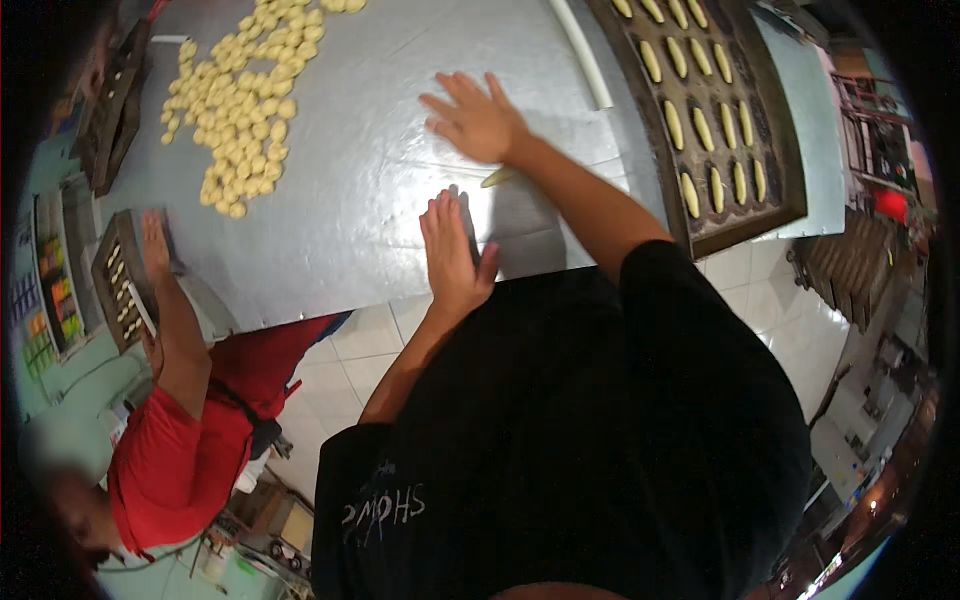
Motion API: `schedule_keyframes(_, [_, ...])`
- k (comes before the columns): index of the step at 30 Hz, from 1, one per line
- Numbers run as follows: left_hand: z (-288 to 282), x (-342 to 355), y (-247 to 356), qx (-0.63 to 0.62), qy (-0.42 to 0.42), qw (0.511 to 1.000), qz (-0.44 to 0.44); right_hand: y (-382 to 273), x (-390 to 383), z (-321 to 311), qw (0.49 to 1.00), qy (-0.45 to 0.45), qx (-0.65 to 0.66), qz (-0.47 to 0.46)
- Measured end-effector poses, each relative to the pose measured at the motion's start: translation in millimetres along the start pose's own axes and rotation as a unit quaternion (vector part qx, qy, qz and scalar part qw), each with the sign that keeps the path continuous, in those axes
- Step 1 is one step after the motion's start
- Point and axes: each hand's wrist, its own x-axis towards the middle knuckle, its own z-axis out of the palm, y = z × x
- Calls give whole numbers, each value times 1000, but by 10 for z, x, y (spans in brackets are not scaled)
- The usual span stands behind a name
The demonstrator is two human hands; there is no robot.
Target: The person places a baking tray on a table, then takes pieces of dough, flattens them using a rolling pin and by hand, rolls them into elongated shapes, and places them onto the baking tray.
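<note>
My right hand (475, 118) is stretched over the metal table (370, 130), fingers spread, holding nothing that shows. My left hand (456, 255) is near the table's front edge with its fingers straight and its thumb apart, also without anything visible in it. Between the two hands, a small tapered piece of yellow dough (495, 178) lies partly hidden by my right forearm. Many small yellow dough balls (245, 120) cover the far left of the table. On the right, a dark baking tray (720, 240) carries rows of slim dough sticks (700, 128).
A white rod (583, 55) lies beside the tray. At the left, a co-worker in a red shirt (180, 460) reaches a hand (155, 243) to the table's edge, near a small tray of dough pieces (118, 280). Another dark tray (112, 110) stands farther back.
</note>
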Motion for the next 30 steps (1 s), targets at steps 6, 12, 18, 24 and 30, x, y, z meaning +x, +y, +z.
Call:
schedule_keyframes(6, [87,40,65,33,13,999,-16,513,-549,-684,975,-95,196,-47])
schedule_keyframes(12, [325,235,280,79,-1,997,-22,841,-875,-470,981,-5,52,-186])
schedule_keyframes(18, [607,351,566,149,-31,987,-42,1777,-1212,-2121,959,237,67,-138])
schedule_keyframes(24, [772,497,749,208,-59,974,-74,3587,-2413,-2771,815,489,2,310])
schedule_keyframes(30, [730,428,752,230,-64,967,-88,4175,-3106,-1767,884,256,-37,390])
